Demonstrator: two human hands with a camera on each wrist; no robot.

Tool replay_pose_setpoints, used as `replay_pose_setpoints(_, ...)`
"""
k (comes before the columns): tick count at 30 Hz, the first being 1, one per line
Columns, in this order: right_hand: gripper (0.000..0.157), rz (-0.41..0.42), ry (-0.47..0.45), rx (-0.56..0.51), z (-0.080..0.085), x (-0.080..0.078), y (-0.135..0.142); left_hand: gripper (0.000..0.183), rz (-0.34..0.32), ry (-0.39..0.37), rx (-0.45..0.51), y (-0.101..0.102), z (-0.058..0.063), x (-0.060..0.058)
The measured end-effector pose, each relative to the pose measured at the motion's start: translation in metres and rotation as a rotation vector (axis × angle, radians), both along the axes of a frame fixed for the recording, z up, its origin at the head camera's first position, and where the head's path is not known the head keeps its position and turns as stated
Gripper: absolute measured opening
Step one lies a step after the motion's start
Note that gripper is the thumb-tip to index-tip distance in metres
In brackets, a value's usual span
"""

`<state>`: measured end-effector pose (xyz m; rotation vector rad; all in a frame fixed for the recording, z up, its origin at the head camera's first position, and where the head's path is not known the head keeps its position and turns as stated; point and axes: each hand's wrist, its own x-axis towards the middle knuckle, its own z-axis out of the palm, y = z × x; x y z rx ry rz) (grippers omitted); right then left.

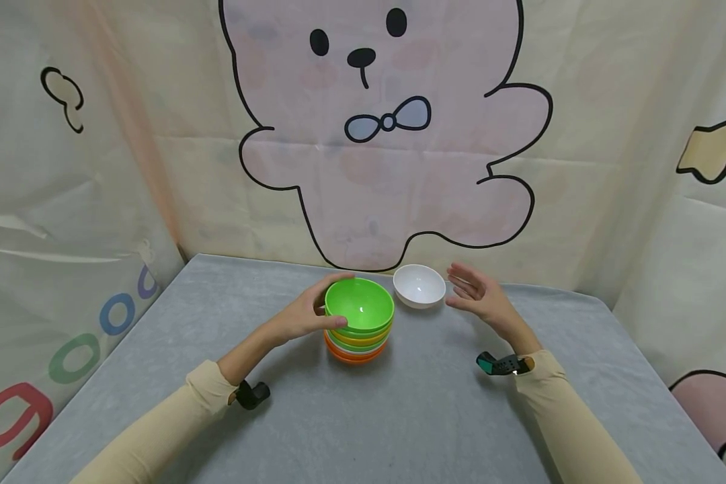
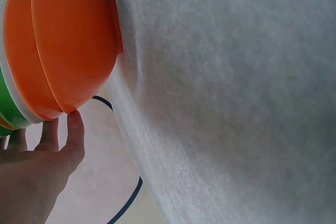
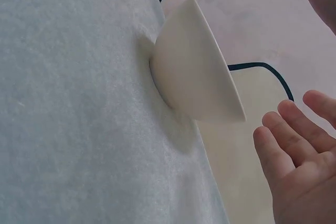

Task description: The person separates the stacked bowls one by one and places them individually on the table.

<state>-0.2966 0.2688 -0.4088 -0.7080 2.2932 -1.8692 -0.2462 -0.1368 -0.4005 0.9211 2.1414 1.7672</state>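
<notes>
A stack of nested bowls (image 1: pixel 358 341) stands upright on the table, with a bright green bowl (image 1: pixel 363 304) on top and yellow, green, white and orange ones beneath. My left hand (image 1: pixel 307 310) grips the stack's left side, thumb across the near side and fingers round the far side. In the left wrist view, fingertips (image 2: pixel 75 124) touch the side of the orange bowls (image 2: pixel 79 40). Just right of the stack sits a single white bowl (image 1: pixel 419 286), upright. My right hand (image 1: pixel 479 296) hovers beside this bowl with fingers extended, apart from it and holding nothing.
Grey cloth covers the table (image 1: pixel 423 417). Behind it hangs a curtain (image 1: pixel 581 222) printed with a pink bear, close to the white bowl. Each wrist carries a dark strapped device, one at the left cuff (image 1: pixel 252 395) and one at the right (image 1: pixel 501 364).
</notes>
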Motion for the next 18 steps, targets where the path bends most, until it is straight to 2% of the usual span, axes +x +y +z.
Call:
replay_pose_setpoints(10,0.073,0.019,0.066,-0.02,0.0,0.009,0.0,0.08,-0.006,-0.011,0.009,0.001,-0.002,0.0)
replay_pose_setpoints(18,0.07,0.04,0.124,-0.025,0.007,0.018,-0.006,0.079,0.004,-0.008,0.006,0.0,0.0,0.001)
